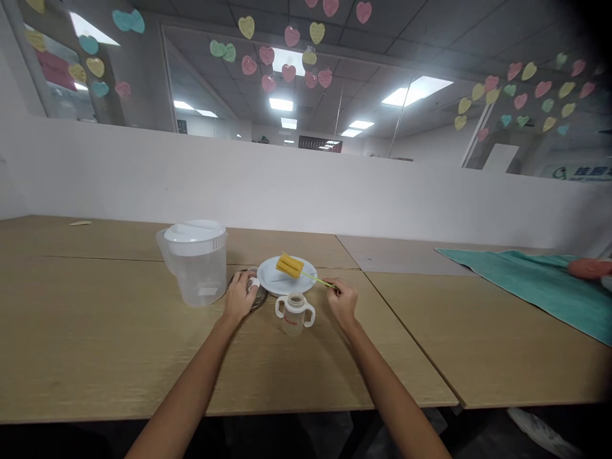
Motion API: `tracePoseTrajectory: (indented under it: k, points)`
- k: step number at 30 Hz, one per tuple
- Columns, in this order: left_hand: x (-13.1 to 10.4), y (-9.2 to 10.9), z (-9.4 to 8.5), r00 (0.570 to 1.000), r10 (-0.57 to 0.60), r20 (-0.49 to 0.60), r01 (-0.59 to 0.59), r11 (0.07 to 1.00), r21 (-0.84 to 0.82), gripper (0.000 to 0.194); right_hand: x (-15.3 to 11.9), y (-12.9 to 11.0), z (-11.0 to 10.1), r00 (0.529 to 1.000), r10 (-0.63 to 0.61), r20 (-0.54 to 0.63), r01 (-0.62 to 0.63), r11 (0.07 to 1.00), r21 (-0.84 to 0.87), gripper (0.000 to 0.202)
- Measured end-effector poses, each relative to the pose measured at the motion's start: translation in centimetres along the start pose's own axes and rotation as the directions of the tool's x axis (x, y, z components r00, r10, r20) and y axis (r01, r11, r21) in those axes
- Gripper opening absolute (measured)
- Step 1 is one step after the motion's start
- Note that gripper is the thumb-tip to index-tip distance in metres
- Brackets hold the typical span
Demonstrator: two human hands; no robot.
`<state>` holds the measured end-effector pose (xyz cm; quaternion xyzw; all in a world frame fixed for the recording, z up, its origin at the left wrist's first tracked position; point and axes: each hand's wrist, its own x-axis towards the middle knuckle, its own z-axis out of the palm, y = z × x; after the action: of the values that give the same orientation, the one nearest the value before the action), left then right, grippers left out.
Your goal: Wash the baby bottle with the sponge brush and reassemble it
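Observation:
My right hand [343, 303] is closed on the thin green handle of a sponge bottle brush [289, 266]. Its yellow sponge head is over a white plate [307, 285]; whether they touch I cannot tell. On the left, my left hand [240, 296] has its fingers bent round a small white piece [254, 283], perhaps a bottle part. That piece is at a round metal-looking dish [261, 299], partly hidden by the hand. Between my hands a baby bottle [293, 319] with two white handles and red print stands upright, its mouth uncovered.
A clear plastic pitcher [201, 275] with a white lid stands left of my left hand. Far right, a green cloth [521, 280] lies on the wooden table [119, 357], with an orange item [588, 268] on it. A white wall [268, 185] rises behind.

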<state>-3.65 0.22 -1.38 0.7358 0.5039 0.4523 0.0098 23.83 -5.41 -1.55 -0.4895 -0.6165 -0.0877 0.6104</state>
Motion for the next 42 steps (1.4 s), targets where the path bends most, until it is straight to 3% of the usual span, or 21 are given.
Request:
tracePoseTrajectory:
  k: [8, 16, 22, 31, 39, 42]
  points:
    - [0.0, 0.0, 0.2, 0.997, -0.045, 0.064, 0.041, 0.997, 0.064, 0.025, 0.0, -0.2, 0.0, 1.000, -0.022, 0.020, 0.023, 0.998, -0.052, 0.035]
    - [-0.2, 0.5, 0.2, 0.985, 0.011, 0.174, -0.047, 0.978, 0.205, 0.022, 0.0, 0.0, 0.0, 0.997, -0.063, 0.054, 0.068, 0.993, -0.092, 0.034]
    - [-0.2, 0.9, 0.1, 0.977, -0.018, 0.212, -0.045, 0.957, 0.286, 0.022, -0.1, 0.1, 0.1, 0.996, -0.069, 0.056, 0.075, 0.990, -0.118, 0.034]
    - [0.0, 1.6, -0.3, 0.990, -0.066, 0.127, 0.037, 0.975, 0.217, 0.032, -0.1, 0.1, 0.1, 0.996, -0.047, 0.076, 0.057, 0.989, -0.136, 0.034]
    - [-0.2, 1.2, 0.2, 0.962, -0.105, 0.250, 0.012, 0.938, 0.347, 0.035, 0.0, 0.0, 0.1, 0.996, -0.031, 0.086, 0.043, 0.989, -0.142, 0.034]
    - [-0.3, 1.0, 0.0, 0.994, -0.033, 0.105, 0.001, 0.958, 0.286, 0.028, 0.0, 0.0, 0.0, 0.995, -0.015, 0.094, 0.029, 0.988, -0.153, 0.033]
